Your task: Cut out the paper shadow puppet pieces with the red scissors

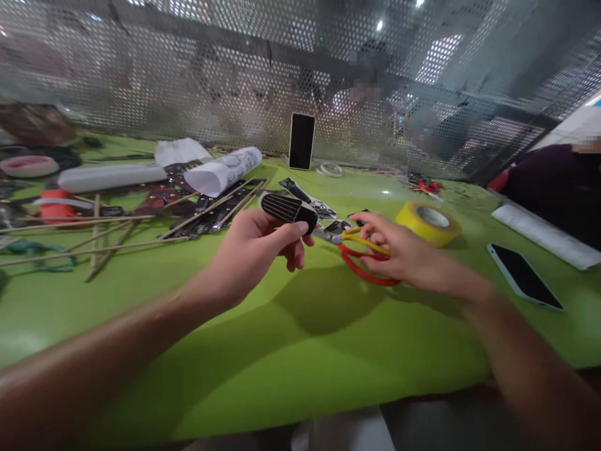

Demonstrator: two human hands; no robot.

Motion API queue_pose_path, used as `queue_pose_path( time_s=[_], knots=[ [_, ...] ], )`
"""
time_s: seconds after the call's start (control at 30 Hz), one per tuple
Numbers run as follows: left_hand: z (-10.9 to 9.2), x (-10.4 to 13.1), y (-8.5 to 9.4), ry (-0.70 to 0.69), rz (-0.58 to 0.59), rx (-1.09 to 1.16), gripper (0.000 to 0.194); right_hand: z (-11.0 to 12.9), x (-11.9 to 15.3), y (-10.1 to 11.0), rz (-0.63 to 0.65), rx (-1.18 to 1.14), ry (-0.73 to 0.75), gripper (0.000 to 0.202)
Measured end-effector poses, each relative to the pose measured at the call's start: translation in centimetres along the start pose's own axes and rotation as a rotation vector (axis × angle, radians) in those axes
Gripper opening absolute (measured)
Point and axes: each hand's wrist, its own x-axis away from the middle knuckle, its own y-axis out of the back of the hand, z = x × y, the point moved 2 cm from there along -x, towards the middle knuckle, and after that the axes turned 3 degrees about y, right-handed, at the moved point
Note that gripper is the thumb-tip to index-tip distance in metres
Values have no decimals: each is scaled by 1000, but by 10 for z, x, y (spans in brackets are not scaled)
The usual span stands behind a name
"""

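Observation:
Between the thumb and fingers of my left hand (263, 247) is a black piece with pale stripes and a white edge (282, 208). My right hand (394, 247) grips scissors (364, 272) with red and yellow handles. The scissors' blades point left, close to the fingertips of my left hand and the lower right end of the striped piece; whether they touch it cannot be made out. Just beyond my hands, black-and-white patterned cutouts (300, 193) lie on the green table (282, 351).
Thin sticks (117, 249), a rolled printed sheet (225, 172) and dark strips lie at the left. A phone (302, 141) stands upright at the back. Yellow tape (428, 223), another phone (524, 275) and a white roll (547, 237) are at the right. A person (554, 188) is at the far right.

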Motion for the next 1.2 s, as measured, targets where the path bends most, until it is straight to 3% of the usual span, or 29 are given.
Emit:
queue_pose_path(
  time_s=[0.17,0.23,0.5,0.67,0.93,1.2],
  knots=[
    [1,1,2,-19,-3,9,19,5,-6,9,-154,-596,47,87],
    [1,1,2,-31,-2,16,19,10,-4,5,-134,-672,91,92],
    [-8,5,-4,-96,1,87,22,13,15,-13,167,-752,128,88],
    [-8,6,-6,-138,-78,110,23,11,16,-12,101,-572,96,91],
    [-10,5,-5,-198,-211,154,23,9,14,-12,141,-493,94,84],
    [-13,7,-13,-167,-111,18,26,16,13,-17,110,-544,87,84]
  ],
)
